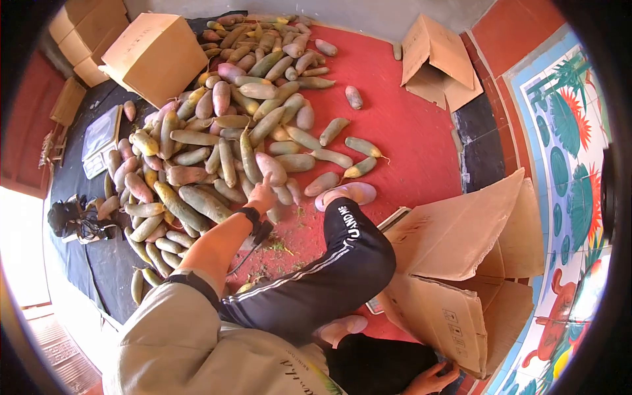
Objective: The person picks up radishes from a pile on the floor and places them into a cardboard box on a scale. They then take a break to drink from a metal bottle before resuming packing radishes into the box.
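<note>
My left hand [263, 196], with a dark band on its wrist, reaches to the front of a large heap of long green and pinkish radishes [194, 137]. Its index finger is stretched out against a pinkish radish [270, 169]; the other fingers are partly hidden, and no radish is lifted. Down at the bottom right, my right hand [434, 380] has its fingers extended beside the lower edge of an open cardboard box [434, 316]. Nothing shows in that hand. The box lies with its flaps spread, right of my bent knee.
Closed cartons [155, 59] stand behind the heap at the left. A flat scale [102, 141] and a black strapped object [72, 218] lie on the dark sheet. Another open carton [440, 62] sits at the back right. Several loose radishes lie on the red floor [408, 145].
</note>
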### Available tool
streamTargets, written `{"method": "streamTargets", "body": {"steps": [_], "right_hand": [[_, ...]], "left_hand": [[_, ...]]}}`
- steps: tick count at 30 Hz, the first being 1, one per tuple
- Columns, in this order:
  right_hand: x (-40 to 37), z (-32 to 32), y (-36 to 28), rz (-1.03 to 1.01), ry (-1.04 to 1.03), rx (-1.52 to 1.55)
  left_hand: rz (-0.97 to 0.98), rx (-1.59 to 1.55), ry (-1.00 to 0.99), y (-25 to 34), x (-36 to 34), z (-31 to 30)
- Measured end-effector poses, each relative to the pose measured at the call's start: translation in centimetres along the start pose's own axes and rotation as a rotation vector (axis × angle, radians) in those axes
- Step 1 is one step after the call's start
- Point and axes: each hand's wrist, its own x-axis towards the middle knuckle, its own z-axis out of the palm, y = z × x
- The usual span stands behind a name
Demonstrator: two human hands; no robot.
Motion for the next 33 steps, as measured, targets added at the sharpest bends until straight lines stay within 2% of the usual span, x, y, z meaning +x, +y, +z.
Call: {"method": "streamTargets", "body": {"steps": [5, 7, 9, 10, 12, 18, 20, 22, 25, 27, 28, 30, 31, 33], "right_hand": [[0.0, -0.1, 0.2, -0.006, -0.054, -0.025], [0.0, 0.0, 0.2, -0.009, -0.036, -0.024], [0.0, 0.3, 0.6, -0.013, -0.016, -0.023], [-0.1, 0.4, 1.1, -0.032, -0.021, -0.033], [-0.2, 0.4, 1.5, -0.052, -0.029, -0.050], [-0.5, 0.4, 1.6, 0.025, -0.059, -0.102], [-0.5, 0.4, 1.8, -0.048, -0.055, -0.127], [-0.4, 0.5, 1.7, -0.039, -0.055, -0.126], [-0.4, 0.5, 1.9, -0.043, -0.050, -0.127], [-0.5, 0.7, 1.9, -0.048, -0.042, -0.130], [-0.5, 0.7, 1.8, -0.055, -0.029, -0.119], [-0.3, 0.5, 1.2, -0.057, -0.014, -0.105], [0.0, 0.3, 0.6, -0.028, -0.032, -0.089], [0.0, 0.0, 0.5, 0.000, -0.044, -0.071]], "left_hand": [[-0.165, -0.090, 0.031, 2.0, 2.8, -0.2], [-0.149, -0.060, 0.020, 1.9, 3.8, 0.0], [-0.225, -0.200, 0.175, 2.0, 5.0, 0.6], [-0.224, -0.200, 0.169, 2.4, 5.3, 0.7], [-0.359, -0.275, 0.282, 3.3, 5.3, 0.6], [-0.396, -0.453, 0.367, 1.1, 7.5, 3.5], [-0.735, -0.658, 0.188, 0.0, 9.6, 4.2], [-0.672, -0.618, 0.212, -0.8, 9.8, 4.3], [-0.609, -0.687, 0.141, -2.5, 9.9, 4.4], [-0.405, -0.562, 0.040, -4.7, 9.9, 5.0], [-0.417, -0.571, -0.059, -2.7, 7.1, 3.0], [-0.317, -0.525, -0.077, -3.4, 4.6, 3.0], [-0.235, -0.353, -0.043, -6.8, 5.9, 5.4], [-0.212, -0.286, -0.085, -6.1, 2.9, 4.8]]}}
